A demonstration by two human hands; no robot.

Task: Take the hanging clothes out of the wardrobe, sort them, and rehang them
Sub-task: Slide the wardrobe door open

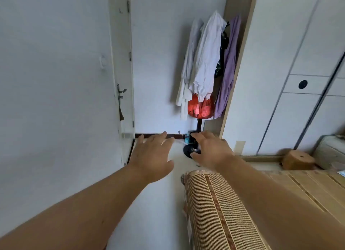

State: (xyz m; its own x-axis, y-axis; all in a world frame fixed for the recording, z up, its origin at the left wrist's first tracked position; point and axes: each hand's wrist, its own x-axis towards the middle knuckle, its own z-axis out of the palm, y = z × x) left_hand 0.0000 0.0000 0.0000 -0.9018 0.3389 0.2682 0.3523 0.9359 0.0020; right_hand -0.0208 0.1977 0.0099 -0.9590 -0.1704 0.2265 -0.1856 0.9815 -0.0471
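Both arms are stretching out forward over the pale floor (158,203), and neither one is carrying anything. The left hand (151,156) is hovering palm down with its fingers straight and spread. The right hand (212,151) is hanging just beside it, apart from it, with relaxed, slightly bent fingers that are gripping nothing.

The clothes are hanging on a dark coat stand (199,124) in the corner ahead, beyond both hands. A white shirt (207,59) is draping over the top of it. A second pale garment (188,68) is trailing down on its left, against the wall. A purple garment (228,68) is falling along its right side, up against the wardrobe's edge. Something dark (223,50) is peeking out between the white and the purple, too hidden to name. A red plastic bag (200,108) is dangling below the shirt, in front of the pole. The right hand is partly covering the stand's round base.

The wardrobe (280,63) is filling the right side, its white sliding doors showing closed, with a round dark pull (302,84) on one panel. A white door (56,82) with a metal handle (121,91) is standing at the left. A rolled bamboo mat (214,212) is lying under the right forearm, and a wooden block (298,159) is sitting near the wardrobe's foot.
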